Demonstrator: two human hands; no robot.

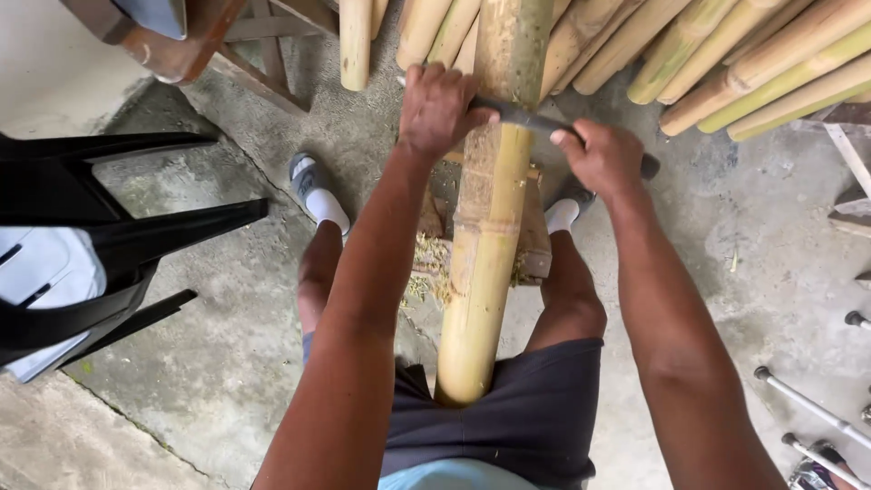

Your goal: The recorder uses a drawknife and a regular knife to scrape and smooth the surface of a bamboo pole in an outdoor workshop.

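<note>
Closest to the camera are dark shorts (526, 408) and a bit of a light blue shirt (454, 476). One thick bamboo pole (485, 245) rests its near end on the shorts, between the two knees. It runs straight away from the person, over a wooden block (535, 245) on the concrete floor (227, 345). Small bamboo shavings (426, 263) lie by the block.

Two arms reach forward, one on each side of the pole. Both are almost straight.

The left hand (437, 109) is on the left side of the pole, with the knuckles up. Its fingers are curled tight around one end of a dark knife (526, 118). The right hand (603, 159) is on the right side of the pole. Its fingers are closed around the other end of the knife, near the black handle tip (650, 166). The blade lies flat across the top of the pole, touching it.

Two feet in white socks and grey sandals stand on the floor, the left foot (318, 195) and the right foot (564, 210).

On the left there is one black plastic chair (109, 254). On the right, metal rods (807, 408) lie on the floor; I count at least three.

Farthest away is a pile of bamboo poles (726, 63), more than ten. A brown wooden stool (209, 36) stands at the top left.
</note>
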